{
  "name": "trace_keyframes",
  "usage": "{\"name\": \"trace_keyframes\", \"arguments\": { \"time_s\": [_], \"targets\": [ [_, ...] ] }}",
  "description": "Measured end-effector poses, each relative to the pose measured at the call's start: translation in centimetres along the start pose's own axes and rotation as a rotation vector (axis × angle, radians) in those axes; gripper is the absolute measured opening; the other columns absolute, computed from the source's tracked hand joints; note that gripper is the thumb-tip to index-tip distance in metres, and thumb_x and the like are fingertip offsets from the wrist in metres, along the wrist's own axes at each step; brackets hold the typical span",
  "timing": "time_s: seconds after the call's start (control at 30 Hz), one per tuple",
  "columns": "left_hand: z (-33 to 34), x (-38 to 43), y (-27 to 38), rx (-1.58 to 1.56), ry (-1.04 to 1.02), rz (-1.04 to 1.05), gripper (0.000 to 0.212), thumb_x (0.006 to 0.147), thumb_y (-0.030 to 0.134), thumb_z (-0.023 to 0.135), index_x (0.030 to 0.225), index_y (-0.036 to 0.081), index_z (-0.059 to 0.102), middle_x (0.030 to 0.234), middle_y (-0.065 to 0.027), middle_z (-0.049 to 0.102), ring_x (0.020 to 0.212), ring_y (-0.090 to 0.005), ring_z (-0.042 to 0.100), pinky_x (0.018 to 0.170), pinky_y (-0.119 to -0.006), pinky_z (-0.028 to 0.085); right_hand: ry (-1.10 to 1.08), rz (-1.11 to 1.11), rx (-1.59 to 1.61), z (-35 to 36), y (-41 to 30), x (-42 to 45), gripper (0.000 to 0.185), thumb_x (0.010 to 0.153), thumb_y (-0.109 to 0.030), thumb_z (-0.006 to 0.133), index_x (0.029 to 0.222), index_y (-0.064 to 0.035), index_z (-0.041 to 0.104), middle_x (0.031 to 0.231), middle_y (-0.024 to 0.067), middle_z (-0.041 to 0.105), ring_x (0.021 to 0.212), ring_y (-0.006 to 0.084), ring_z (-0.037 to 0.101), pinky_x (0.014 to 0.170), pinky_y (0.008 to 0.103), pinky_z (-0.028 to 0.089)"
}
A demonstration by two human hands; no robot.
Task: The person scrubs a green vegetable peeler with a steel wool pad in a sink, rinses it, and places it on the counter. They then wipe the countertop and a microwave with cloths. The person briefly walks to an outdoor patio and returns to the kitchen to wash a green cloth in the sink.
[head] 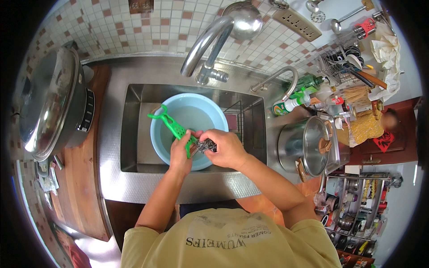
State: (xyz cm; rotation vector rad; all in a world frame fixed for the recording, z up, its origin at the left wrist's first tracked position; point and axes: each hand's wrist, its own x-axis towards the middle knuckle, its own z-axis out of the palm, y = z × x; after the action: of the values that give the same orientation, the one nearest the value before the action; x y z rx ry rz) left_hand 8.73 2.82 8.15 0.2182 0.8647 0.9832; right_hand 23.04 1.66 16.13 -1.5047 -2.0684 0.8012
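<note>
Over the sink, my left hand (181, 152) grips a green plastic tool (177, 129) with holes along its body and a forked end. The fork points up and left, above the basin rim. My right hand (226, 147) pinches a dark, mesh-like scouring pad (206, 145) close against the tool's lower part. Both hands are above the near side of a light blue plastic basin (157, 150) that holds water. Something darker green shows in the basin behind my left fingers, mostly hidden. The basin stands in a stainless steel sink (142, 127).
A large chrome faucet (207, 43) arches behind the basin. Left, a lidded electric pot (53, 104) sits on a wooden board (78, 181). A lidded steel stockpot (293, 145) and several bottles (285, 107) crowd the right counter. A wire rack (236, 115) stands inside the sink.
</note>
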Motion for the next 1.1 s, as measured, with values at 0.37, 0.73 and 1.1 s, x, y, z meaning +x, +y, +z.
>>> {"name": "trace_keyframes", "arguments": {
  "time_s": [0.37,0.73,1.1],
  "targets": [
    [2.4,-0.6,-0.5,0.111,0.161,0.314,0.02,0.09,0.024,0.056,0.095,0.005,0.058,0.085,-0.0027,0.06,0.08,-0.0107,0.055,0.073,-0.027,0.044,0.28,0.051,-0.135,3.4,0.0,2.0,0.024,0.064,-0.007,0.068,0.083,-0.0094,0.055,0.081,0.0127,0.062,0.076,0.0333,0.062,0.064,0.0383,0.049],
    [3.1,-3.2,-1.5,0.462,0.395,0.663,0.026,0.091,0.029,0.053,0.096,0.004,0.055,0.088,-0.0141,0.063,0.081,-0.0275,0.061,0.073,-0.036,0.046,0.018,0.614,0.897,5.4,3.6,2.4,0.016,0.074,-0.006,0.062,0.089,-0.0005,0.06,0.08,0.0057,0.062,0.069,0.0161,0.059,0.065,0.0273,0.047],
    [0.6,-7.3,-3.3,0.538,0.461,0.808,0.028,0.09,0.028,0.053,0.097,0.001,0.05,0.079,-0.0152,0.055,0.073,-0.0262,0.054,0.071,-0.039,0.043,-0.307,0.464,1.056,5.7,3.7,-2.1,0.02,0.078,-0.008,0.056,0.097,-0.0011,0.056,0.076,0.0052,0.059,0.061,0.0167,0.058,0.056,0.0267,0.047]
  ]
}}
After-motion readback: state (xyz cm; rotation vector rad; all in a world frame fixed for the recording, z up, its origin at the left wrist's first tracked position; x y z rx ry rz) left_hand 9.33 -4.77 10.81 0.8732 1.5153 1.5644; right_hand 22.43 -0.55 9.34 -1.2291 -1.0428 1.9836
